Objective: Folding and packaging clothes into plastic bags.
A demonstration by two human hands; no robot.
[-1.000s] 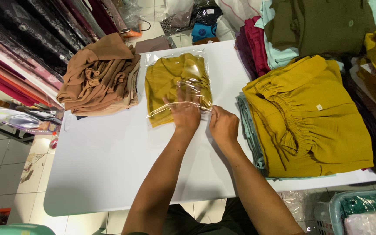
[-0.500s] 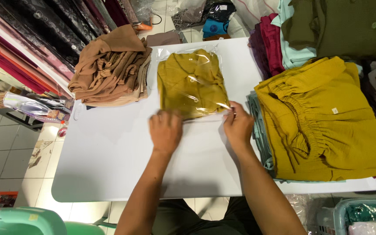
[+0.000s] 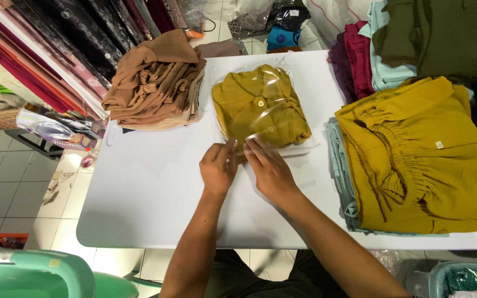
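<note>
A folded mustard-yellow shirt in a clear plastic bag [image 3: 260,107] lies on the white table [image 3: 155,193]. Both hands rest at the bag's near edge, close together. My left hand [image 3: 218,167] pinches the plastic flap with its fingertips. My right hand [image 3: 269,168] presses flat on the same flap beside it. The flap itself is mostly hidden under the fingers.
A heap of brown garments [image 3: 155,83] sits left of the bag. A stack of mustard garments [image 3: 426,157] fills the table's right side, with maroon, light-blue and olive clothes [image 3: 393,49] behind. Fabric rolls [image 3: 45,55] lean at far left. A green plastic chair [image 3: 34,273] stands below.
My hands moved from the bag's two near corners to meet at the middle of its near edge. The view has shifted so the bag lies further right.
</note>
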